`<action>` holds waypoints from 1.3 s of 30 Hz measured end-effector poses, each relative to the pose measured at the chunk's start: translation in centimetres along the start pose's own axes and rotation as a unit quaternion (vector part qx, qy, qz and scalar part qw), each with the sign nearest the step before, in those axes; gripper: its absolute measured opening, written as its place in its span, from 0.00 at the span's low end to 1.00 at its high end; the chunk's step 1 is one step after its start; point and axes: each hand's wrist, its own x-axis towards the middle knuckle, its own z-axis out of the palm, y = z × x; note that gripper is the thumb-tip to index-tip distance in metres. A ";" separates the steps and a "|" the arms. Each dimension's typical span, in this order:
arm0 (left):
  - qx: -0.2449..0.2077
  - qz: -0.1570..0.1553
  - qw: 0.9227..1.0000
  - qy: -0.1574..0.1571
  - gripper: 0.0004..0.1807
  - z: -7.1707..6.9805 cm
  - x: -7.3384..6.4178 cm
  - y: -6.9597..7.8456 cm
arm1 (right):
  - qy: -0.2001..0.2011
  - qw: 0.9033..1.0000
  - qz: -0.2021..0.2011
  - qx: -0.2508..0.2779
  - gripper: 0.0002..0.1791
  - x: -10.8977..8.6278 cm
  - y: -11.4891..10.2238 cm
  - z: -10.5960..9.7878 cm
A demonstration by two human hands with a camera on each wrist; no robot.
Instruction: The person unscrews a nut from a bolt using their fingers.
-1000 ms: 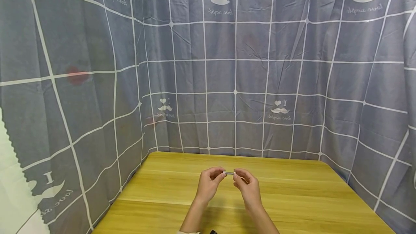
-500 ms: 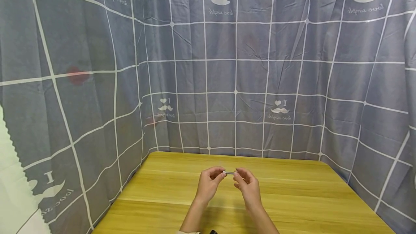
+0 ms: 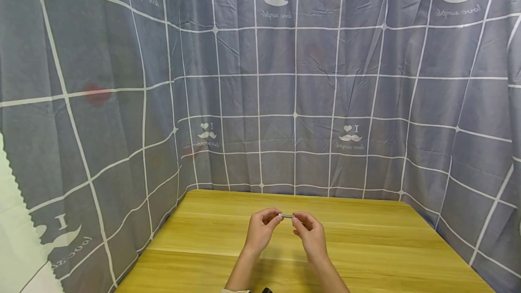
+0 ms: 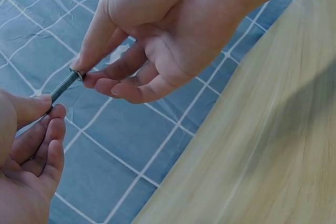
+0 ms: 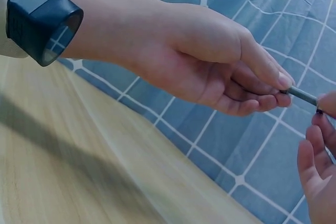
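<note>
Bench [image 3: 378,243] lying below | my left fingers [image 5: 265,71], right fingers [image 4: 122,67] pinching bolt [image 4: 64,87] endwise | likely feeling light, stiff; flared end [image 4: 76,74] holding best

From the person's head, the widest and farthest view is looking forward and down over a wooden tabletop [image 3: 382,248] toward a gridded curtain [image 3: 317,94], with the left hand [image 3: 260,232] and right hand [image 3: 312,236] showing small and low. Much closer, the left-wrist view is peering, tilted, past the left hand at its left edge and facing the right hand across a bolt [image 4: 64,86]. Nearly mirroring it, the right-wrist view is shooting past the right hand at its right edge, catching the dark wrist camera [image 5: 44,22] opposite. All three are sharing bolt, hands, tabletop and curtain.
</note>
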 end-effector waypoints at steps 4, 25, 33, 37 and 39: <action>0.000 -0.009 1.000 0.003 0.06 0.0 0.0 0.2 | -0.001 1.000 0.000 -0.005 0.16 -0.1 -0.1 0.1; -0.002 -0.006 1.000 -0.004 0.06 -0.2 0.1 0.6 | 0.003 1.000 -0.005 -0.021 0.17 0.0 -0.1 0.0; -0.001 -0.011 1.000 0.000 0.06 -0.2 0.0 0.6 | -0.005 1.000 0.002 -0.022 0.18 -0.1 -0.2 0.1; 0.001 -0.007 1.000 -0.001 0.05 -0.2 0.0 0.5 | 0.005 0.999 -0.003 -0.032 0.18 -0.1 -0.1 0.2; 0.001 -0.005 1.000 0.001 0.05 -0.1 0.0 0.5 | 0.007 0.999 -0.011 -0.032 0.16 -0.1 -0.2 0.2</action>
